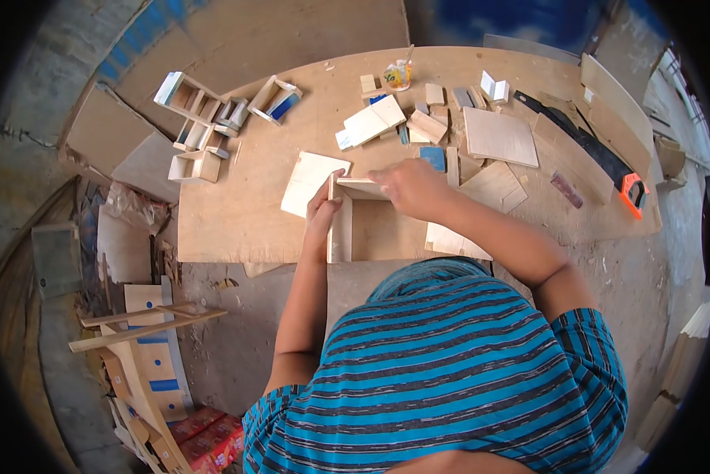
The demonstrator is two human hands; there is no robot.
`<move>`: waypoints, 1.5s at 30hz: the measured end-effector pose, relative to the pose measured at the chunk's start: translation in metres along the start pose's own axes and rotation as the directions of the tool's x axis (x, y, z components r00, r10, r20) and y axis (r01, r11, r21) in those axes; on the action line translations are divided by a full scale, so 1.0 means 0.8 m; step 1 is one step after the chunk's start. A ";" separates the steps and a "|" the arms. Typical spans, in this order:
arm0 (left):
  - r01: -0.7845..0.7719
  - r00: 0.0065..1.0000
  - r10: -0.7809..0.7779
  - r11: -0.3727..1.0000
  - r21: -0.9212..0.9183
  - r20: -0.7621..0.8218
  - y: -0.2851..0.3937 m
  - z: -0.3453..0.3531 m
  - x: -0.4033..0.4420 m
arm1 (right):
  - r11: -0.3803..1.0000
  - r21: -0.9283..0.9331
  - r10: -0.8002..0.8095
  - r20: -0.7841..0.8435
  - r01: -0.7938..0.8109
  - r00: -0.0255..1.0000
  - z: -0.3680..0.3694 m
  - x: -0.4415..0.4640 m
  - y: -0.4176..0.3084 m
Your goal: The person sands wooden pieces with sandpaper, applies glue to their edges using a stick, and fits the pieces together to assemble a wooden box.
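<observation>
My left hand (323,209) is closed round the far end of an upright wooden board (340,233) at the table's front edge. A second board (363,187) meets it at a corner, standing on its edge. My right hand (408,188) grips this second board from the right, index finger stretched along its top toward the corner; the other fingers are partly hidden. Behind the corner, a pale flat panel (301,186) lies on the table. Another light panel (457,241) lies to the right, partly under my right arm.
The wooden table (236,229) bears small open wooden boxes (197,166) at left and several offcuts (427,125) at the back. A plastic cup (397,76) stands there too. A handsaw with an orange handle (632,195) lies at right. Planks (149,328) lean at lower left.
</observation>
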State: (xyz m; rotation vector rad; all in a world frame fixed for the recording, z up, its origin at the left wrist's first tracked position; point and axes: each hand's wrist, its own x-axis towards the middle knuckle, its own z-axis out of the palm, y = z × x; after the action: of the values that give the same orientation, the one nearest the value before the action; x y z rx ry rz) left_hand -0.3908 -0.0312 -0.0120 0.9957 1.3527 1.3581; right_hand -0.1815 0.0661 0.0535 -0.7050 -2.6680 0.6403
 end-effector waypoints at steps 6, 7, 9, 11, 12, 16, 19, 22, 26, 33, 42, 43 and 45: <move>0.033 0.999 -0.034 0.995 -0.096 -0.015 0.011 0.010 -0.011 | 1.000 -0.003 0.006 -0.030 -0.006 1.000 0.000 0.000 0.002; 0.025 1.000 -0.027 0.997 -0.075 -0.017 0.015 0.015 -0.012 | 1.000 0.003 0.004 -0.024 -0.004 1.000 0.000 0.001 0.003; 0.013 1.000 -0.014 0.999 -0.049 -0.018 0.014 0.016 -0.013 | 1.000 0.013 0.003 -0.013 -0.003 1.000 -0.001 0.002 0.003; 0.003 1.000 -0.004 0.999 -0.037 -0.016 0.010 0.014 -0.011 | 1.000 0.022 0.005 -0.001 -0.005 1.000 -0.002 0.002 0.003; -0.001 1.000 0.001 0.999 -0.039 -0.016 0.013 0.016 -0.012 | 1.000 0.024 0.006 -0.006 -0.006 1.000 -0.001 0.002 0.003; -0.030 0.999 0.030 0.999 0.034 -0.014 0.021 0.019 -0.013 | 1.000 0.020 0.012 -0.014 -0.012 1.000 0.004 0.004 0.005; -0.044 0.999 0.044 0.999 -0.012 -0.024 0.009 0.014 -0.001 | 1.000 0.030 0.006 -0.035 -0.005 0.999 0.004 0.011 0.007; -0.033 0.999 0.033 0.999 -0.008 -0.028 0.007 0.014 0.004 | 0.999 0.043 0.000 -0.026 0.001 1.000 -0.002 0.014 0.009; -0.002 1.000 0.002 1.000 0.012 -0.001 0.012 0.012 0.001 | 1.000 0.007 0.000 -0.004 0.000 1.000 0.004 0.015 0.012; 0.072 0.997 -0.075 0.995 -0.076 -0.036 0.024 0.012 -0.008 | 0.992 -0.066 0.112 0.057 -0.108 0.992 -0.026 0.013 0.003; 0.279 0.937 -0.292 0.956 -0.090 -0.191 0.036 -0.061 -0.034 | 0.920 0.159 0.335 0.149 -0.357 0.930 -0.021 0.027 0.132; 0.259 0.945 -0.266 0.964 -0.062 -0.190 0.029 -0.070 -0.032 | 0.915 0.160 0.348 0.148 -0.370 0.926 -0.022 0.028 0.135; 0.224 0.953 -0.226 0.974 -0.035 -0.200 0.023 -0.080 -0.028 | 0.892 0.236 0.351 0.177 -0.386 0.920 -0.028 0.029 0.136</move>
State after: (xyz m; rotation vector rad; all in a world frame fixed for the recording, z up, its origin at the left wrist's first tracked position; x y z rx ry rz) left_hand -0.4492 -0.0666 0.0040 0.6839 1.5570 1.3179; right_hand -0.1496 0.1711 0.0231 -1.1373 -2.5031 1.1574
